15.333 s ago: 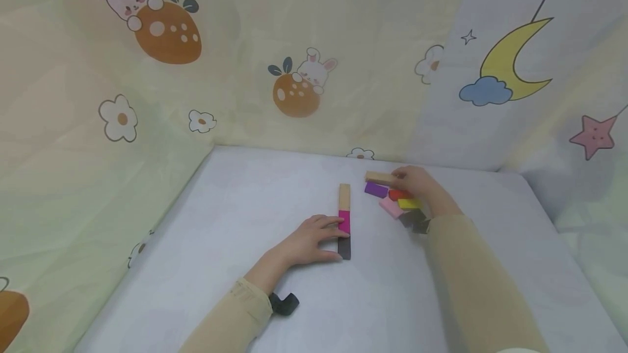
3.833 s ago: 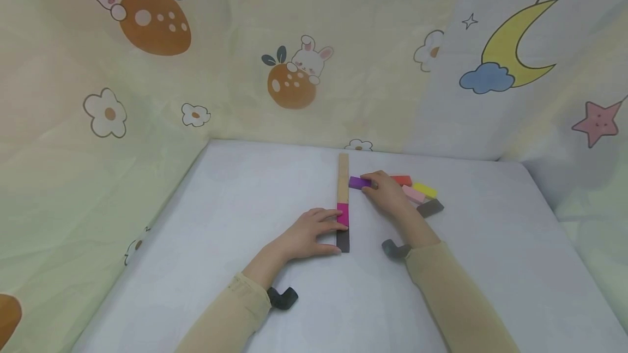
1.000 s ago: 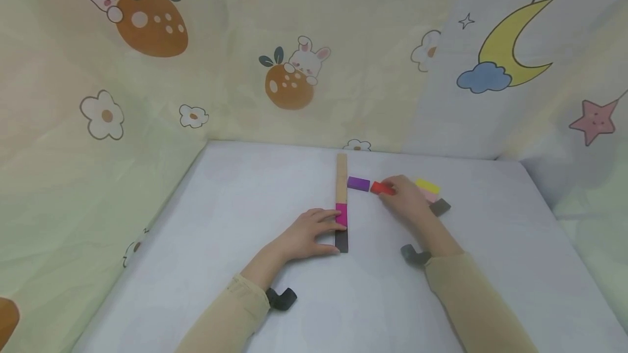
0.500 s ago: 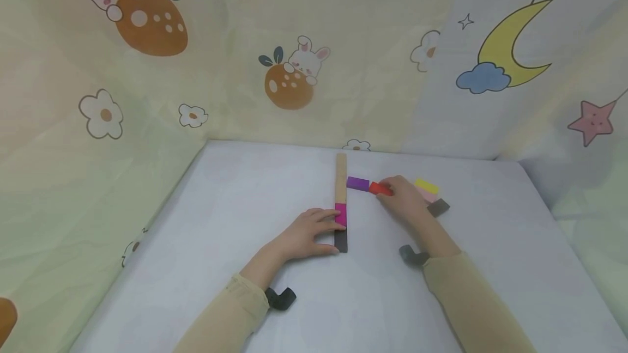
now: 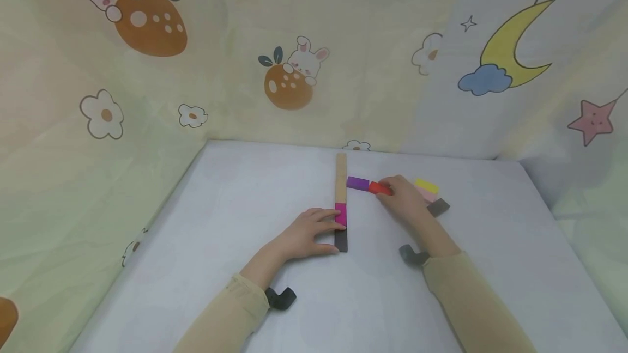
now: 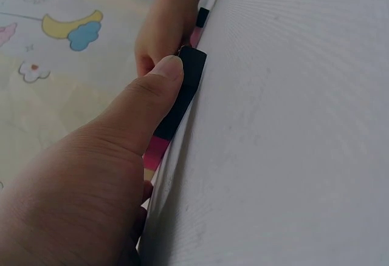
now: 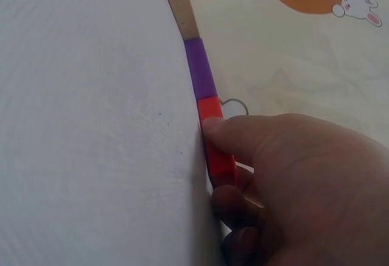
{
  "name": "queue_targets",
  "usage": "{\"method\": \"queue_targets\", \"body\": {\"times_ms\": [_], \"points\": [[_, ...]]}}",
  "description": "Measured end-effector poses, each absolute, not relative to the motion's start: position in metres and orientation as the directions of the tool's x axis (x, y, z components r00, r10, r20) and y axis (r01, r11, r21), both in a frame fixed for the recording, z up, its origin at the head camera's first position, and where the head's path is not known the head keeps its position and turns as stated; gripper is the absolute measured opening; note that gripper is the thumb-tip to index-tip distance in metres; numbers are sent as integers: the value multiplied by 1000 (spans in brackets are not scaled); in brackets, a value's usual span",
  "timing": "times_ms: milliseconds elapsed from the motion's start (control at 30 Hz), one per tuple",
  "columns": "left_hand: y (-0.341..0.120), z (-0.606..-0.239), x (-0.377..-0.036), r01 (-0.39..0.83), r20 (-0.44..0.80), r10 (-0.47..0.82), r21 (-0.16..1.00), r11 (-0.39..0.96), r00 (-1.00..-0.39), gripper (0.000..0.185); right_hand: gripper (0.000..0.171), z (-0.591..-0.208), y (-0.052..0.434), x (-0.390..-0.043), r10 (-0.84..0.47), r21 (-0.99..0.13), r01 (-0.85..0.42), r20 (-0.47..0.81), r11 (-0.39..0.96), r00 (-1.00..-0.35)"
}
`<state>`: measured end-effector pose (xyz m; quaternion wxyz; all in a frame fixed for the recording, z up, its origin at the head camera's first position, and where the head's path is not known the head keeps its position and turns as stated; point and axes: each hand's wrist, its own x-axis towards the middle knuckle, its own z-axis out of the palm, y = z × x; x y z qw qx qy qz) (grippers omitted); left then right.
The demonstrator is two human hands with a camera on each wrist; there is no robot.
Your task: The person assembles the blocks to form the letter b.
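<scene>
A straight row of blocks lies on the white table (image 5: 255,217): a black block (image 5: 340,241), a magenta block (image 5: 340,214) and two wooden blocks (image 5: 340,177) end to end. My left hand (image 5: 308,235) rests against the black and magenta blocks, thumb on the black block (image 6: 185,90). A purple block (image 5: 357,183) lies sideways against the row, with a red block (image 5: 379,188) touching its right end. My right hand (image 5: 404,199) pinches the red block (image 7: 216,138), beside the purple block (image 7: 200,75).
A yellow block (image 5: 427,185), a pink block (image 5: 428,195) and a dark grey block (image 5: 438,207) lie just right of my right hand. Cloth walls printed with rabbits, a moon and stars close the table at the back and sides.
Over the last second the red block slid slightly left to meet the purple block's end. Earlier the second wooden block and the purple block joined the layout. My left hand has stayed put.
</scene>
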<state>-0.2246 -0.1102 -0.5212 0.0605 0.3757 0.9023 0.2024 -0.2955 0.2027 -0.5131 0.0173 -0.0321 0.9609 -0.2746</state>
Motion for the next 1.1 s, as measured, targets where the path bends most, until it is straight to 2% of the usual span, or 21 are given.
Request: {"method": "queue_targets", "body": {"times_ms": [233, 833, 1000, 1100], "points": [[-111, -523, -226, 657, 46, 704, 410, 633, -708, 57, 45, -514, 205, -296, -95, -529, -91, 19, 844, -995], [-111, -524, -226, 658, 50, 705, 409, 632, -707, 56, 48, -511, 204, -294, -99, -543, -69, -26, 837, -995], [-111, -525, -225, 653, 43, 704, 416, 633, -709, 56, 50, -511, 209, -294, -88, -582, -44, -48, 812, -995], [-112, -523, -225, 656, 45, 706, 416, 630, -707, 56, 50, -507, 215, -291, -26, -579, 25, -80, 815, -996]]}}
